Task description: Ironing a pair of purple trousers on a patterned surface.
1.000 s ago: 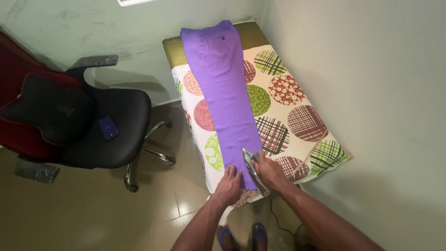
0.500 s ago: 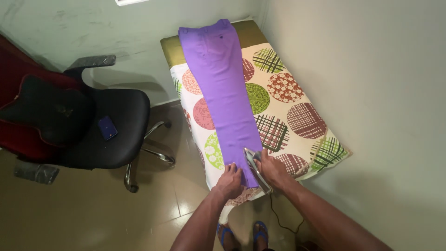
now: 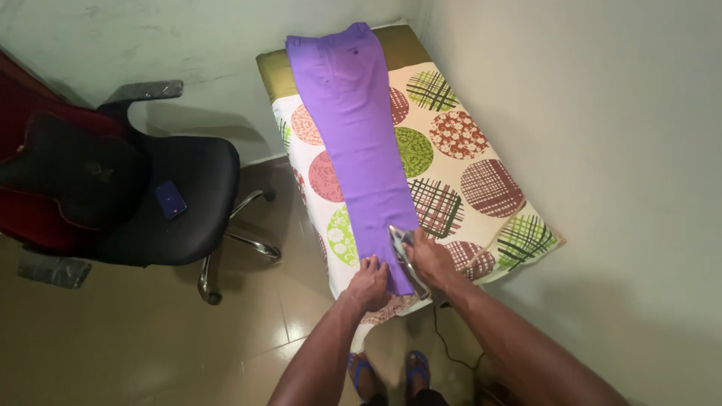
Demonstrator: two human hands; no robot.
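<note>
Two hands at work on one pair of purple trousers (image 3: 361,143). Right hand (image 3: 427,259): fingers curled closed round the handle of an iron (image 3: 407,259), which rests on the trousers' near hem, on its right edge. Left hand (image 3: 368,283): fingers spread flat, pressing the same hem just left of the iron, fingertips on the cloth. Trousers: laid lengthwise, waistband at the far end, on a padded board (image 3: 481,218) covered in cream cloth with patterned circles. Cord (image 3: 444,342): dark, hanging below the trousers' near end. Sandals (image 3: 391,370): blue, on the floor beneath. Office chair (image 3: 180,203): black, well left of the trousers, a blue phone (image 3: 171,199) on its seat.
</note>
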